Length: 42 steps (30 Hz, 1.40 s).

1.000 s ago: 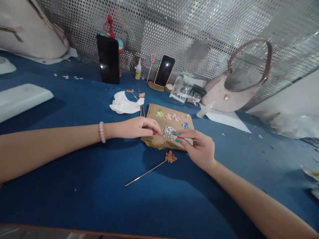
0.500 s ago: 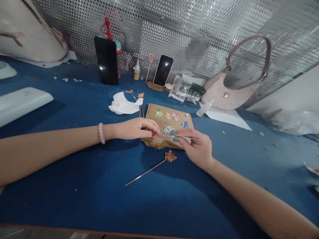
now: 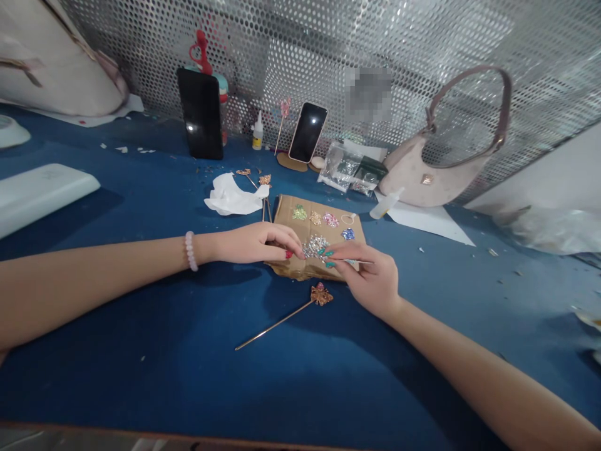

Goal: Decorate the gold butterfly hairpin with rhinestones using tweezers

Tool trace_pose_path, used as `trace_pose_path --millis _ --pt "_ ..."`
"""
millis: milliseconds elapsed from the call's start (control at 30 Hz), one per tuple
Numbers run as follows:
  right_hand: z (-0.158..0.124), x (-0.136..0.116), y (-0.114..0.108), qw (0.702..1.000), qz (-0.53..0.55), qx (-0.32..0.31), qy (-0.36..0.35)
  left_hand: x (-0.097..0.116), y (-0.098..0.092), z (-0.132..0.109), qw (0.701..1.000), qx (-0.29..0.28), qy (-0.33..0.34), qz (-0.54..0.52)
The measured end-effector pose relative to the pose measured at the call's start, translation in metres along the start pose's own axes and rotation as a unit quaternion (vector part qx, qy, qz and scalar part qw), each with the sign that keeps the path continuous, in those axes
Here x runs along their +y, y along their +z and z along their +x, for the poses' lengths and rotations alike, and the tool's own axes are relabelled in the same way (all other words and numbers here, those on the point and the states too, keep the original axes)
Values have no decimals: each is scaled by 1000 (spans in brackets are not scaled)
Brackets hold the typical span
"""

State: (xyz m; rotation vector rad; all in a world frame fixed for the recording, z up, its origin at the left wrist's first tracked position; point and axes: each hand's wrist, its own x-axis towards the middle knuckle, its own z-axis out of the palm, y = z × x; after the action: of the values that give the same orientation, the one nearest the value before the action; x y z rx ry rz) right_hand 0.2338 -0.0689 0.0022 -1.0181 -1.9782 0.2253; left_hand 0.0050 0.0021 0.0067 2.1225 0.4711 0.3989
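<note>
A piece of brown cardboard (image 3: 286, 219) on the blue table carries small piles of stones. My right hand (image 3: 375, 279) pinches slim metal tweezers (image 3: 359, 261), their tip at the silver rhinestones (image 3: 317, 243). From the left, my left hand (image 3: 253, 242) rests with fingers bent but apart, its fingertips at the near left side of that pile; nothing shows in its grasp. Behind lie green stones (image 3: 299, 212), amber stones (image 3: 315, 218), pink stones (image 3: 331, 220) and blue stones (image 3: 348, 233). In front, a gold hairpin (image 3: 277, 324) has an ornate head with a pink stone.
White paper (image 3: 235, 195) and more hairpins (image 3: 265, 181) lie behind my left hand. Farther back stand a black phone (image 3: 201, 113), a glue bottle (image 3: 258, 131) and another phone (image 3: 308, 133). A handbag (image 3: 432, 172) and a white-tipped bottle (image 3: 385, 204) are at the right.
Almost nothing differs. Both hands stay in place over the silver rhinestones, with at most a tiny shift of the right fingers and the camera.
</note>
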Motion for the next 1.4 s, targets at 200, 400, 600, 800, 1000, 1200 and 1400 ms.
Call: trace_pose_path --millis 200,400,600,800,1000,1200,1400 --pt "2 -2 0 999 -12 4 -39 2 -1 0 1000 -12 -3 -2" --pt "3 -5 1 998 -4 19 -55 2 -1 0 1000 -19 2 5" --pt "2 -5 0 998 -3 19 -53 2 -1 0 1000 -26 5 14" --pt "1 -4 0 998 -5 17 -56 3 -1 0 1000 -24 8 12" --pt "1 -4 0 998 -3 21 -54 3 -1 0 1000 -23 7 8" --pt "0 -5 0 998 2 16 -59 3 -1 0 1000 -13 -3 -1" --pt "0 -3 0 998 5 20 -55 3 0 0 1000 -10 0 15"
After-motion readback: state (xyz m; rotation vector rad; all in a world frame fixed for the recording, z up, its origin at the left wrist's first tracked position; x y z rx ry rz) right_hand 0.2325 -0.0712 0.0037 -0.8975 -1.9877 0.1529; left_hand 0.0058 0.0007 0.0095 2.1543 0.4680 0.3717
